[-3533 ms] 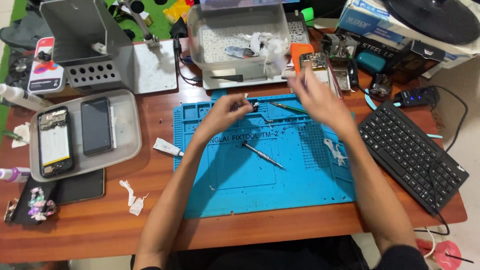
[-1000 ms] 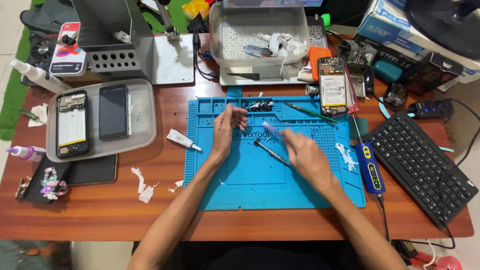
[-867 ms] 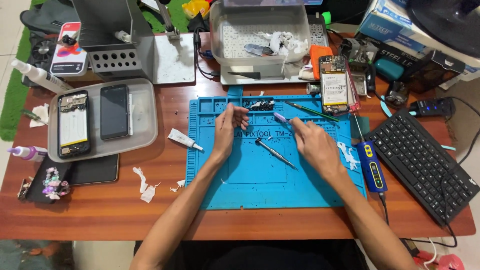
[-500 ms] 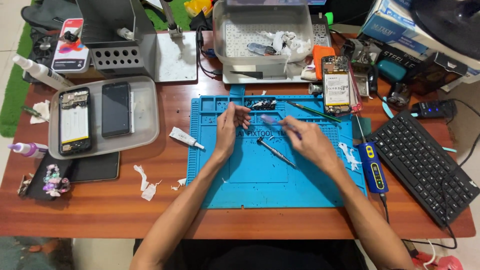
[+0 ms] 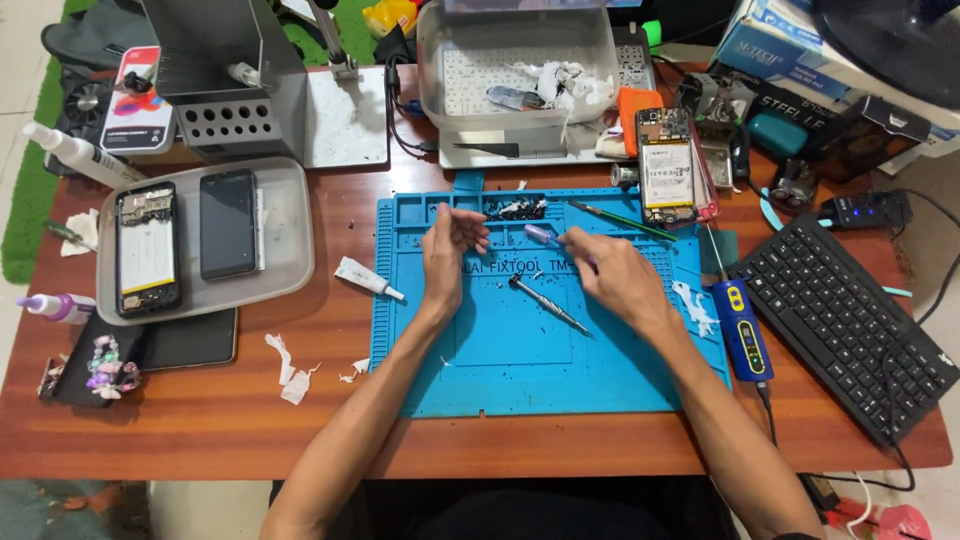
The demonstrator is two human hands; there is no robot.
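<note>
Head view, hands:
Left hand: forearm reaching up from the lower edge, hand over the upper part of the blue mat, fingers curled inward toward a small part too tiny to tell; closed on it or not, cannot tell.
Right hand: forearm coming in from the lower right, fingers pinched around a small purple-tipped tool, tip pointing toward the left hand.

Head view, materials and shapes:
Blue mat: flat, rubbery-looking, rectangular, small compartments along the top edge, dark specks scattered over it.
Screwdriver: slim, dark, metal shaft, lying slantwise on the mat between the two hands, just below the right hand.
Worktop: reddish-brown wood grain.

Head view, surroundings:
Grey tray: left of the mat, holding an opened phone and a black phone.
Small white tube: beside the mat's left edge.
Opened phone with battery: above the mat's upper right corner.
Blue handheld device: right of the mat.
Black keyboard: far right, well apart from the hands.
Clear plastic tub: behind the mat, white scraps inside.
</note>
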